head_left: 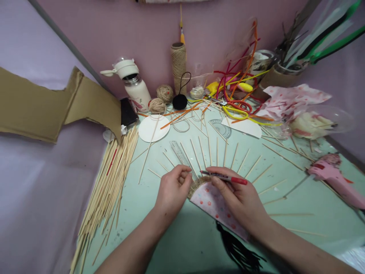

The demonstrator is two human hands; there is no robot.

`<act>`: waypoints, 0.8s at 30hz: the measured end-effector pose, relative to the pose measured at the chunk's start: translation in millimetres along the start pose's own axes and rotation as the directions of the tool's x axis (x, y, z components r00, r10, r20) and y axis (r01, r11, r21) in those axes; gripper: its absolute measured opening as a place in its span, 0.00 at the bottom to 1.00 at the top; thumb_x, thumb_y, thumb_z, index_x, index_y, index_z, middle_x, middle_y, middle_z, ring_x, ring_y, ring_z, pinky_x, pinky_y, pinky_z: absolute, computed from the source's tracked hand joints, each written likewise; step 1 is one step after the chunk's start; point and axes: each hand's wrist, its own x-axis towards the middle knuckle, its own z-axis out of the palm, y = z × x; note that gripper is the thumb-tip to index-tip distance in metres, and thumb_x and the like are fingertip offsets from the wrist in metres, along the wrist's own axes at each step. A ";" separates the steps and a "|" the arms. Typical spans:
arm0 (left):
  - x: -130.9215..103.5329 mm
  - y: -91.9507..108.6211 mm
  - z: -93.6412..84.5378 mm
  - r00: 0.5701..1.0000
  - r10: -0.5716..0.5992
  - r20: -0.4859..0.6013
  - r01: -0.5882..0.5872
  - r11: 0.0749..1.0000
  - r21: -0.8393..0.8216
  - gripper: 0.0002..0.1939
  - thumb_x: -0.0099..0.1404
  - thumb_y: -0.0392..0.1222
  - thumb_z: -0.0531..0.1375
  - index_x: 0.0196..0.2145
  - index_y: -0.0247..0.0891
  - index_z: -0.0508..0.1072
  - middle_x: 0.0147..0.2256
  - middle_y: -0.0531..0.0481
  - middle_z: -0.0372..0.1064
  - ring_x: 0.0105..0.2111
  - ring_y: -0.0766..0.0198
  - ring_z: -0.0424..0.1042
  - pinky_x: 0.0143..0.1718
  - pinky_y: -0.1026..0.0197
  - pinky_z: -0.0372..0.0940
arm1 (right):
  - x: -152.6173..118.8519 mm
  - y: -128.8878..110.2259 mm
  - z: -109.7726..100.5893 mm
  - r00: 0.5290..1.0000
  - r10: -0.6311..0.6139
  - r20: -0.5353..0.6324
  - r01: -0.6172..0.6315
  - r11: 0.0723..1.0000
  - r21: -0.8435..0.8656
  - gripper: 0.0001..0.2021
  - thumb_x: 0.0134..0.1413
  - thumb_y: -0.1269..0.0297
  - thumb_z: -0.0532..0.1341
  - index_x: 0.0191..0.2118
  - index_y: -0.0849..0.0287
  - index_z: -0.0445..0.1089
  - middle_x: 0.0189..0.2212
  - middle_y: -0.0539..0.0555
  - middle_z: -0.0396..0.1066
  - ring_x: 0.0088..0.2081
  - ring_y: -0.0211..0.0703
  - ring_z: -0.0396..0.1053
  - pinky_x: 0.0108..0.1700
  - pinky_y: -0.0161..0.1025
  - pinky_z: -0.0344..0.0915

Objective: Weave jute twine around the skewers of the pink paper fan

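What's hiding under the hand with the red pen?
The spotted pink shape goes under the right hand, which holds the red pen. The part the hand covers can't be seen.

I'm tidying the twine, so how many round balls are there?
2: one ball between the bottle and the tall spool, the other ball in front of it. More could be hidden.

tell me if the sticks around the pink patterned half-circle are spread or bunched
Spread: the sticks fan out from the curved edge of the half-circle, with gaps between their outer ends.
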 end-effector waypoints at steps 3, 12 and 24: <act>-0.6 -0.5 0.2 1.000 0.004 0.022 -0.005 1.000 0.025 0.08 0.60 0.40 0.57 0.36 0.39 0.73 0.23 0.54 0.70 0.21 0.67 0.67 0.26 0.65 0.62 | 2.0 3.6 3.4 1.000 0.012 -0.008 -0.012 1.000 0.001 0.11 0.61 0.60 0.56 0.43 0.56 0.73 0.41 0.56 0.76 0.42 0.45 0.74 0.46 0.43 0.69; -1.7 -0.6 1.8 0.998 -0.028 0.049 0.030 0.999 -0.036 0.07 0.61 0.41 0.56 0.36 0.39 0.71 0.22 0.55 0.69 0.20 0.66 0.69 0.25 0.64 0.63 | 1.4 4.4 5.3 0.995 0.102 0.000 -0.102 0.991 0.090 0.10 0.59 0.59 0.58 0.41 0.56 0.73 0.35 0.53 0.75 0.36 0.43 0.73 0.41 0.39 0.69; -0.6 -0.7 1.9 0.996 -0.053 0.075 0.058 0.996 -0.063 0.07 0.60 0.40 0.55 0.36 0.40 0.70 0.21 0.56 0.68 0.19 0.66 0.71 0.24 0.64 0.65 | 5.6 0.6 4.2 0.992 0.120 0.027 -0.122 0.986 0.117 0.14 0.61 0.57 0.55 0.45 0.57 0.72 0.37 0.55 0.77 0.40 0.45 0.74 0.45 0.42 0.68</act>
